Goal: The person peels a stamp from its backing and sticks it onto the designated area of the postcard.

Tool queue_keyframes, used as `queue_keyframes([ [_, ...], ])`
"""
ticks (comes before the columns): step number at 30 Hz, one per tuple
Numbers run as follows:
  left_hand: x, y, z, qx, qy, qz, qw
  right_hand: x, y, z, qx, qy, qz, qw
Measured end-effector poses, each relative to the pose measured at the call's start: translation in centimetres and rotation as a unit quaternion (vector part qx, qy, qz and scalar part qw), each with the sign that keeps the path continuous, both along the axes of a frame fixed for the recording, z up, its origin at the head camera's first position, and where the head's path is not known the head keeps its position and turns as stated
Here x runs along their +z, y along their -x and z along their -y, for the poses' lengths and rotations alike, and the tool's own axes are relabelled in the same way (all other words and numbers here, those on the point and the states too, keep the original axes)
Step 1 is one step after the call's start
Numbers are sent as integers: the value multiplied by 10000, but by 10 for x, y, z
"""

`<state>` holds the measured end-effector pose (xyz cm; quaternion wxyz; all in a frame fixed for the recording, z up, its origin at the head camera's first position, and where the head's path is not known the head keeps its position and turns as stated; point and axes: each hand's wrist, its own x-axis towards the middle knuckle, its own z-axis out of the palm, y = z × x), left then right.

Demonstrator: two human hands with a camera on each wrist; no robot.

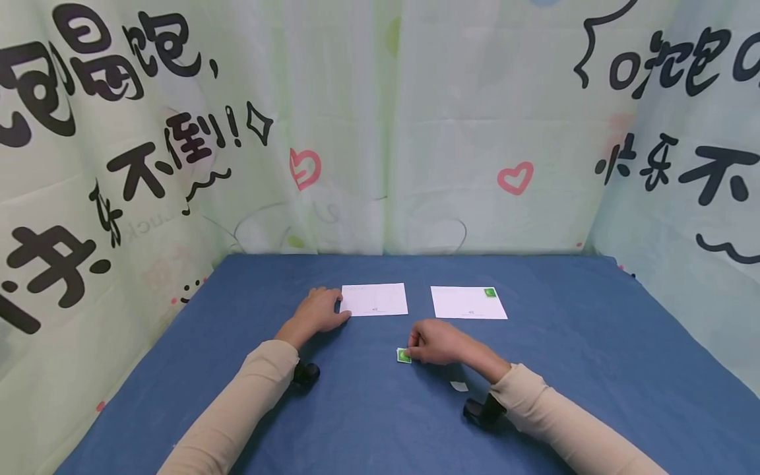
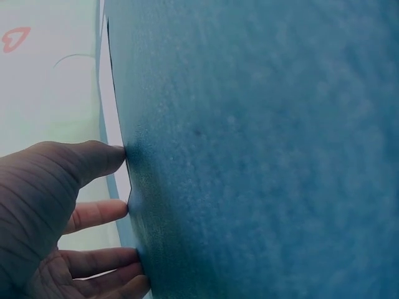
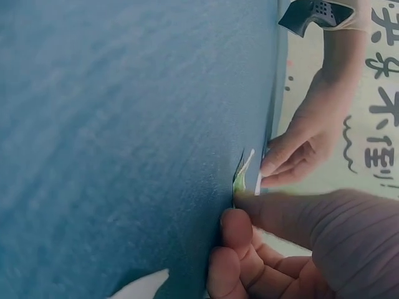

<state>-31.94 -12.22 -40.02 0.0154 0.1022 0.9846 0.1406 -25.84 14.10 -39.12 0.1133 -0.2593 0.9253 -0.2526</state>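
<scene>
My right hand (image 1: 439, 342) pinches a small green stamp (image 1: 404, 356) by its edge, low over the blue table. In the right wrist view the stamp (image 3: 240, 180) looks tilted, with a white edge curling up between thumb and forefinger. At the left end of a white envelope or card (image 1: 374, 300), my left hand (image 1: 317, 309) touches the edge with extended thumb and fingers. The left wrist view shows this paper (image 2: 111, 112) edge-on, lying flat. To the right lies a second white envelope or card (image 1: 466, 303) bearing a green stamp (image 1: 489, 293) in its upper right corner.
A small white paper scrap (image 1: 459, 386) lies near my right wrist. The blue cloth-covered table (image 1: 356, 422) ends at printed curtains (image 1: 380, 132) at the back and both sides. A black wrist device (image 1: 305, 375) sits under each forearm.
</scene>
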Motion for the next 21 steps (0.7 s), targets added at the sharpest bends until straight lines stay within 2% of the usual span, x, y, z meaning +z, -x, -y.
queue_keyframes([
  [6, -1, 1, 2, -28, -21, -6, 10000, 0, 2, 0, 9, 59, 140, 9999],
  [12, 0, 1, 4, -33, -153, -22, 9999, 0, 1, -1, 32, 104, 22, 9999],
  [21, -7, -2, 4, -76, -259, 7, 9996, -3, 3, -7, 100, 403, 194, 9990],
])
